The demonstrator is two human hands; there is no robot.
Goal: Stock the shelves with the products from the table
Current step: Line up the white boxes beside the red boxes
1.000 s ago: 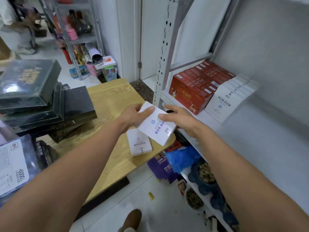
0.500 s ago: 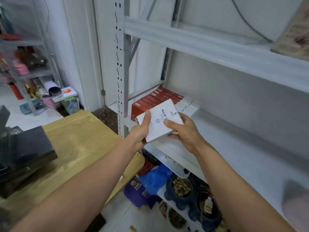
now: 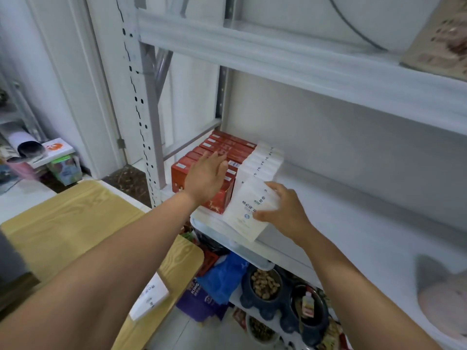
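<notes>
Shelf: my white, smooth metal shelf (image 3: 353,223) runs across the middle right of the frame, and two rows of cartons stand at its left end.
Red row: glossy red boxes (image 3: 228,145) are packed upright, front to back, against the perforated grey post.
White row: matte white boxes (image 3: 262,160) stand just right of the red ones, touching them, slim and rectangular.
Task box: the white box (image 3: 246,210) with blue print leans tilted at the front of the white row, its lower edge near the shelf's front lip.
Right hand: my right hand (image 3: 283,210) grips that box, fingers curled over its upper edge and thumb on its printed face.
Left hand: my left hand (image 3: 206,176) lies flat and spread, palm down over the red tops; I cannot tell whether it touches them.
Table: the yellow wood-grain table (image 3: 63,223) fills the lower left, with another white carton (image 3: 151,296) lying flat near its edge.
Below: a dark blue bowl (image 3: 249,301) holds brown kibble, beside a crumpled blue bag (image 3: 222,279).
</notes>
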